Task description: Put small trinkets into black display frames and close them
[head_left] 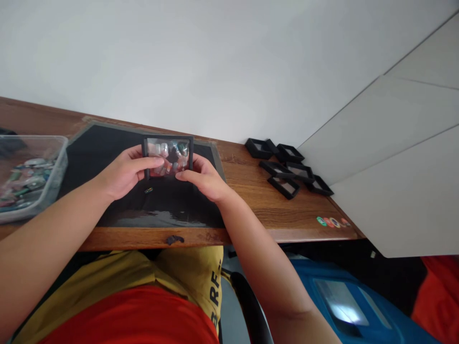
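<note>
Between my two hands a black-rimmed display frame (pixel 191 149) stands raised over the dark mat (pixel 118 210). Its clear film window shows several small shiny, multicoloured pieces inside, too small to name. My left hand (pixel 125 172) grips the frame's left side, thumb lying across the window. On the right side my right hand (pixel 206 179) pinches the frame, its thumb at the lower part of the window. A tiny gold-and-green piece (pixel 148 190) lies on the mat below the frame.
At the left stands a clear plastic tub (pixel 64 162) with many small packets or pieces. Several black frames (pixel 283 188) lie on the wooden table (pixel 244 196) at the right, near the wall. Round coloured stickers (pixel 333 222) mark the right front edge. A blue object (pixel 311 277) is below.
</note>
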Available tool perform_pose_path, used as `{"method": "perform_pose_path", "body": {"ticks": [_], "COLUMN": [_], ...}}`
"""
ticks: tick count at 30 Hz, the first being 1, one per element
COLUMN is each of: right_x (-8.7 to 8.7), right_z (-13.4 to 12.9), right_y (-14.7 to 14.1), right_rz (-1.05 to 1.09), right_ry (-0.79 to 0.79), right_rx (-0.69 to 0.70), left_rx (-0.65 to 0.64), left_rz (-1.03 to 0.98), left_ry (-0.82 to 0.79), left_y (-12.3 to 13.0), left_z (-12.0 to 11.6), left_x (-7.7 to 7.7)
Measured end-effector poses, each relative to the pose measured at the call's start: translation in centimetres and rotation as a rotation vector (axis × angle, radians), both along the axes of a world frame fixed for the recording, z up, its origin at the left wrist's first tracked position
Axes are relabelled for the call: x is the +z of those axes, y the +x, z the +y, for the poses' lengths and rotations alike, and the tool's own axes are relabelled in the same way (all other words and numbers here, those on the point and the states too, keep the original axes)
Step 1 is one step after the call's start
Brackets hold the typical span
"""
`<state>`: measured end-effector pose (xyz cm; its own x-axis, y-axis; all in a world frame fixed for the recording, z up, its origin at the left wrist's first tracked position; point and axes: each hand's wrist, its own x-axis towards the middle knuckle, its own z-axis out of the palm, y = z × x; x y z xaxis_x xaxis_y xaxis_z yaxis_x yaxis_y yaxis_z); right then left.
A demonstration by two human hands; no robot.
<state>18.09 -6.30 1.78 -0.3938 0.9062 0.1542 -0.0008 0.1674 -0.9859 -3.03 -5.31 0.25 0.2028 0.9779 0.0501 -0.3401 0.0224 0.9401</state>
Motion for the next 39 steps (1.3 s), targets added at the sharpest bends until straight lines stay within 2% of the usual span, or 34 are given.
{"method": "perform_pose_path", "body": {"ticks": [12,17,22,30,39], "right_x": [0.0,-0.2,-0.6,-0.7,-0.6], "right_z": [-0.1,0.1,0.3,-0.1,-0.2], "right_y": [-0.3,-0.3,-0.5,-1.2,-1.0], "right_rz": [0.058,0.126,0.138,0.174,0.155], "right_ry": [0.044,0.128,0.143,0.085,-0.012], "right_rx": [-0.043,-0.082,-0.102,-0.164,-0.108], "left_rx": [-0.032,-0.039,-0.051,-0.066,-0.084], "left_rz": [0.070,0.098,0.143,0.185,0.186], "left_ry": [-0.002,-0.023,-0.033,0.001,0.051], "left_y": [-0.1,0.0,0.2,0.1,0.0], "left_z": [0.0,-0.3,-0.6,-0.6,-0.6], "left_x": [-0.3,0.3,0.7,0.3,0.0]}}
